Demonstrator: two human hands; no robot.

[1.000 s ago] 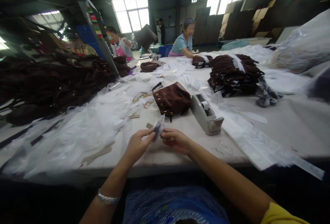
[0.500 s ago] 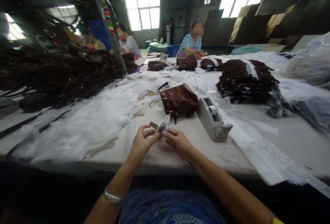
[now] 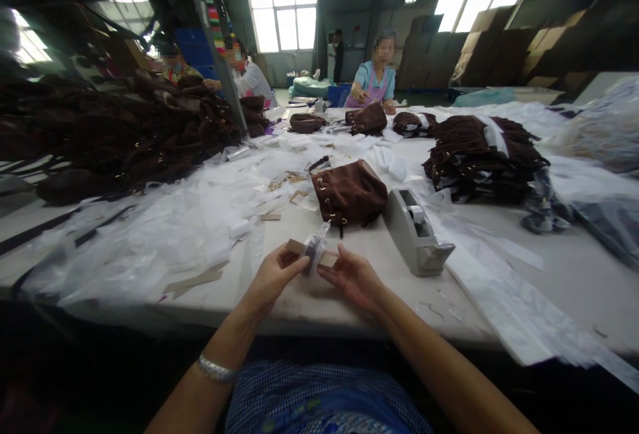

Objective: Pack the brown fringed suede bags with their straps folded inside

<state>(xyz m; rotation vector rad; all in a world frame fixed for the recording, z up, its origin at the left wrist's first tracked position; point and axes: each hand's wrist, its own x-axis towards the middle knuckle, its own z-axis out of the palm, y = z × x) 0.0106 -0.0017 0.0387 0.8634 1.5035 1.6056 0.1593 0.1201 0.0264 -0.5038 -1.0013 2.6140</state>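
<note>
My left hand pinches a short cardboard strip between thumb and fingers, above the table's near edge. Crumpled clear plastic is wrapped around the strip's middle, over something grey that I cannot make out. My right hand has the strip's other end between its thumb and fingers, the grip looser than the left. Just beyond the hands lies a brown drawstring bag on its side, its eyelets facing left. A grey tape dispenser stands against the bag's right side.
White plastic wrapping spreads over the table's left, with loose cardboard strips near the edge. Brown bags pile up at far left; a fringed brown stack stands right. White sheets hang over the front edge. A co-worker is across the table.
My right hand has shifted right and its fingers have opened out, so the strip's right end now shows. The left hand keeps its hold. The view has shifted slightly.
</note>
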